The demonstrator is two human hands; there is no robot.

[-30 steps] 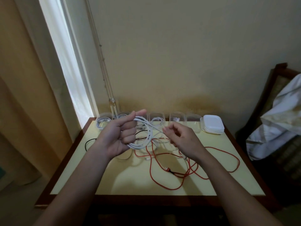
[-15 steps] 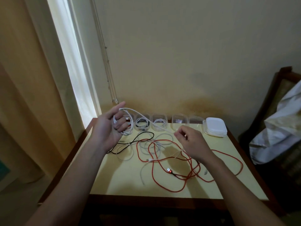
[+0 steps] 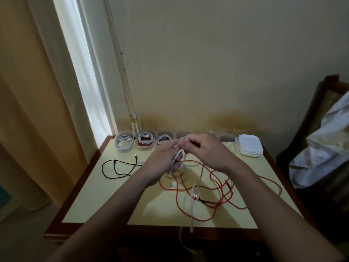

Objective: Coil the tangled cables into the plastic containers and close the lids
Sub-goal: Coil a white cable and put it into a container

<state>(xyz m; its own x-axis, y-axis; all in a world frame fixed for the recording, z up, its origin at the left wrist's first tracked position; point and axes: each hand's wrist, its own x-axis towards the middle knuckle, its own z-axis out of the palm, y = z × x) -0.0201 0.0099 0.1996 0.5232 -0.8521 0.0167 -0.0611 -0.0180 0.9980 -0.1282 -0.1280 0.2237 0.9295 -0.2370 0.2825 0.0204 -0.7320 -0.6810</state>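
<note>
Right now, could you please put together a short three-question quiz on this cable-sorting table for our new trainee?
1. True or false: the stack of white plastic lids sits at the right end of the row of clear plastic containers.
2. Which cable do both hands work on? A) thin black cable B) white cable C) long orange cable
3. Fill in: the black cable lies on the table's ___ side.

Key: 1 true. 2 B; the left hand holds its coil while the right hand pinches a strand. 3 left.
</note>
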